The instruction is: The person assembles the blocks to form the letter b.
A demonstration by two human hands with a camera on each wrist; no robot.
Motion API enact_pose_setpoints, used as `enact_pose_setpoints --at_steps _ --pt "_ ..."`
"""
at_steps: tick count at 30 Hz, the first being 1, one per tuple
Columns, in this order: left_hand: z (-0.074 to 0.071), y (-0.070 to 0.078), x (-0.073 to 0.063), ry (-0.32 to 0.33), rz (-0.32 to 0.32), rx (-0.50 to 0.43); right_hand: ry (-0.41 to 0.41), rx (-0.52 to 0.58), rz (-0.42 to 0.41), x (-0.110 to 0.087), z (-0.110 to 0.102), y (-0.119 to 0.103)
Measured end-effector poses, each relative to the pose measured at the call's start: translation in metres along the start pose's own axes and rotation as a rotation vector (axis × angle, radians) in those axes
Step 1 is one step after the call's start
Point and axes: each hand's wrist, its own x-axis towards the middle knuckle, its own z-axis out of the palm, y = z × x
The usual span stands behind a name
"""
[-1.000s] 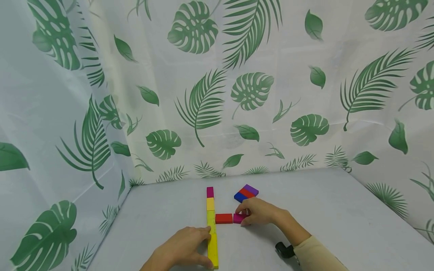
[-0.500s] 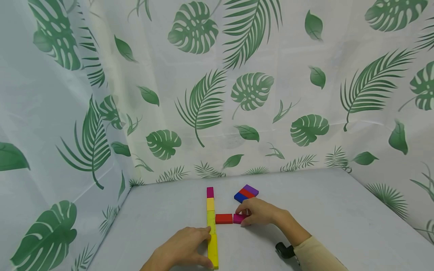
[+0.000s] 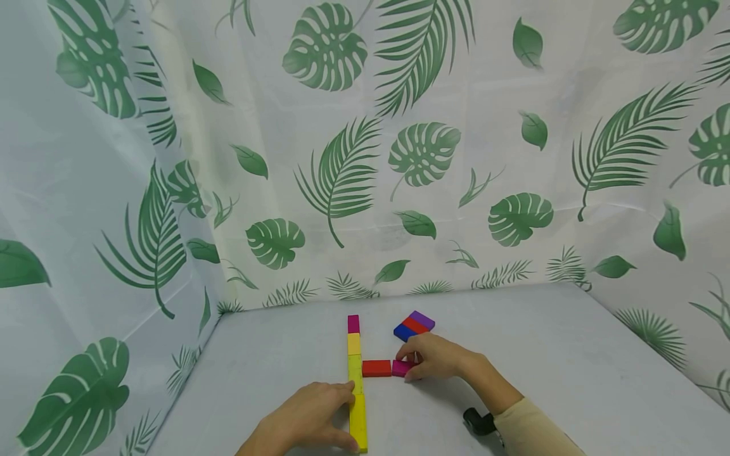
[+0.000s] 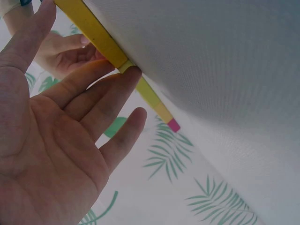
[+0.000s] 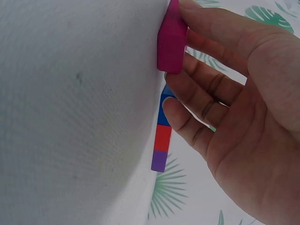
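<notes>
Up ahead, white backdrop [image 3: 496,95] fills upper scene, green foliage printed all over! Broad split leaf [image 3: 424,152] near middle, feathery palm frond [image 3: 338,174] just left of it, small plain leaf [image 3: 528,43] up toward right. Over to left, side sheet [image 3: 51,190] in cooler, shadowed white, same leafy print, meeting backdrop at corner. Right side, spiky fan frond [image 3: 650,335] low down. Below, pale grey table [image 3: 570,354], far edge along backdrop's foot; right wrist view catches dark specks on it.
</notes>
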Motion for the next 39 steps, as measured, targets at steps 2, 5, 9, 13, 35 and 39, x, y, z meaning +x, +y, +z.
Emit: enact_pose_setpoints --at_steps 2,5,9,13,35,39 --pt "0.000 0.000 0.000 -0.001 0.001 0.001 0.000 0.003 -0.003 0.000 0.000 0.000" --pt "0.000 0.000 -0.001 -0.001 -0.003 -0.001 0.004 0.006 -0.005 0.000 -0.001 0.000" --pt "-0.001 0.000 -0.001 -0.001 -0.009 -0.004 0.045 -0.023 0.004 -0.001 -0.004 0.000" --pt "-0.001 0.000 -0.001 -0.002 -0.003 -0.001 0.116 -0.047 -0.007 -0.001 -0.010 0.001" --pt "-0.002 0.000 -0.001 -0.005 0.017 -0.001 0.232 -0.066 0.026 -0.001 -0.015 0.019" --pt "-0.001 0.000 -0.001 -0.002 0.019 0.002 0.234 -0.050 0.040 -0.001 -0.014 0.021"
